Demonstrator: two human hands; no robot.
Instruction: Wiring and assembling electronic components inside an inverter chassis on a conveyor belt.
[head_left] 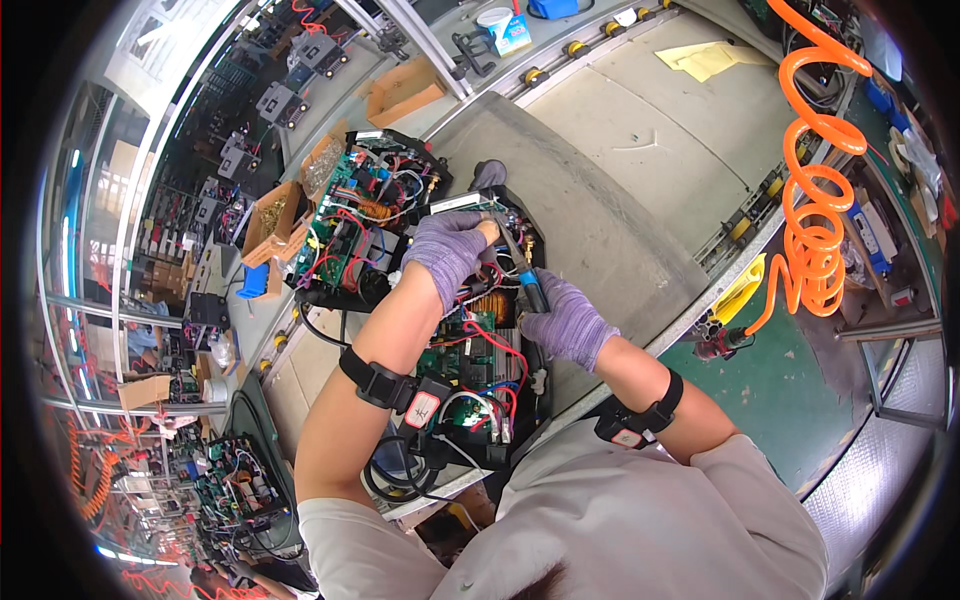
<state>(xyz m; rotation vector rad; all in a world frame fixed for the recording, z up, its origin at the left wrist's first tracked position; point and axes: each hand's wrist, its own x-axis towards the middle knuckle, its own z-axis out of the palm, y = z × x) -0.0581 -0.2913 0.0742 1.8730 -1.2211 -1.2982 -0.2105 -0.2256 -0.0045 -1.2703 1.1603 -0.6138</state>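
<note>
My left hand (447, 253), in a purple-grey glove with bare fingertips, is closed in a pinch at the far end of the nearer open electronic unit (478, 350). What those fingers hold is too small or hidden to make out. My right hand (570, 322), gloved alike, grips the blue and black handle of long-nosed pliers (527, 277). The metal tip of the pliers reaches up beside my left fingertips. The unit holds green circuit boards, a copper coil, and red, white and blue wires. A second open unit (370, 215) lies just beyond my left hand.
A dark mat (610, 235) covers the bench to the right. Cardboard boxes (272, 222) with small parts stand at the left. An orange coiled air hose (815, 205) hangs at the right, its driver (715, 340) at the bench edge. Yellow paper (710, 60) lies far back.
</note>
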